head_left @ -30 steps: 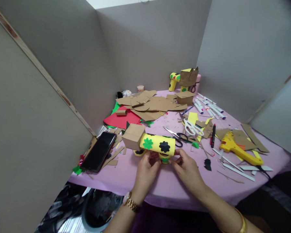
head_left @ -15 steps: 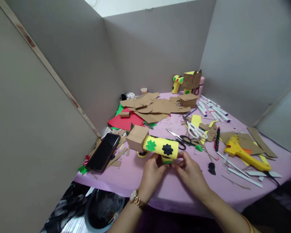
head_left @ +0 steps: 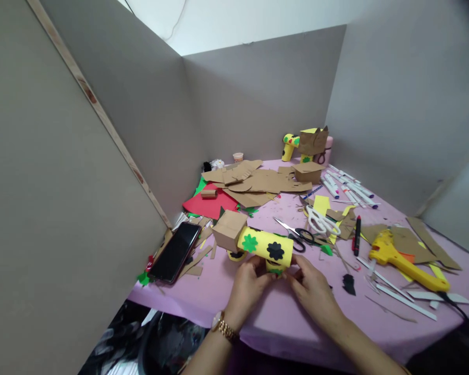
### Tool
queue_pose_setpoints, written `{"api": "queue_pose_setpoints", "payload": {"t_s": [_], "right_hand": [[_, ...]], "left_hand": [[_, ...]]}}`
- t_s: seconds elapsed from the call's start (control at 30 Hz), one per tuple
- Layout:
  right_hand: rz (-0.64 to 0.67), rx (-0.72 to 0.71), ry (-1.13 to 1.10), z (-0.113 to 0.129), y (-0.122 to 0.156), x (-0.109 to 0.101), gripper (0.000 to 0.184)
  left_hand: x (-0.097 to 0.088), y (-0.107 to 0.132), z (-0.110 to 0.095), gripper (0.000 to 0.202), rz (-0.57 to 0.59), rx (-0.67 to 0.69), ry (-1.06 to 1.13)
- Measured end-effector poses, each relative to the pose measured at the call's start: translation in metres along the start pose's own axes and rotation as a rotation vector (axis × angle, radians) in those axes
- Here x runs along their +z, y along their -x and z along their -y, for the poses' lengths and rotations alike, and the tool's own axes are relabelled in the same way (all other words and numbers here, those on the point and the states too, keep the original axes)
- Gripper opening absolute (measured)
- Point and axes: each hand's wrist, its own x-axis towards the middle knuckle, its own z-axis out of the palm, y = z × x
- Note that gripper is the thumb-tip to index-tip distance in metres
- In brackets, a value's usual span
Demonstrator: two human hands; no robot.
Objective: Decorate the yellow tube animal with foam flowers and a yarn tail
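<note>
A yellow paper tube (head_left: 266,245) with a green and a black flower shape stuck on it lies across the pink tablecloth (head_left: 297,317), joined at its left end to a brown cardboard box (head_left: 230,230). Short yellow legs show beneath it. My left hand (head_left: 249,286) and my right hand (head_left: 311,287) meet under the tube, fingers pinched on the small yellow leg piece (head_left: 275,267) at its right underside. A gold watch sits on my left wrist.
A black phone (head_left: 175,252) lies at the left edge. Black-handled scissors (head_left: 297,235), white scissors (head_left: 321,223), a yellow glue gun (head_left: 404,258), markers (head_left: 347,183), cardboard scraps (head_left: 254,181), red paper (head_left: 209,204) and a second yellow craft figure (head_left: 305,143) fill the table. Grey panels surround it.
The camera has tilted up and shifted, so everything sits lower and further right in the picture. My hands stay pinched under the tube, with only small finger movement.
</note>
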Motion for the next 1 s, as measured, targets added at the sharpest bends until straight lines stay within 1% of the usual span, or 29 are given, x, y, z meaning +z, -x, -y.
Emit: {"api": "queue_pose_setpoints", "payload": {"t_s": [0.1, 0.33, 0.47, 0.73, 0.87, 0.93, 1.0], "right_hand": [[0.000, -0.010, -0.002, 0.000, 0.000, 0.001, 0.025], [0.003, 0.002, -0.012, 0.001, -0.001, 0.001, 0.021], [-0.004, 0.002, -0.014, 0.001, -0.001, 0.001, 0.016], [0.019, 0.006, 0.000, 0.002, -0.001, 0.000, 0.021], [0.030, -0.023, 0.002, 0.002, 0.000, -0.003, 0.026], [0.030, -0.023, 0.007, 0.003, 0.001, -0.005, 0.028], [0.014, -0.018, 0.010, 0.004, 0.002, -0.009, 0.030]], "left_hand": [[-0.001, 0.001, -0.001, 0.024, -0.002, 0.003, 0.010], [-0.001, 0.000, -0.005, 0.028, 0.041, 0.006, 0.053], [-0.001, 0.000, -0.007, 0.028, 0.024, 0.020, 0.050], [-0.001, 0.001, -0.005, 0.029, 0.021, 0.033, 0.050], [-0.001, 0.004, -0.005, 0.038, 0.030, 0.060, 0.017], [-0.001, 0.011, -0.002, 0.043, -0.025, 0.044, -0.050], [-0.002, 0.024, 0.002, 0.042, -0.148, -0.005, -0.139]]}}
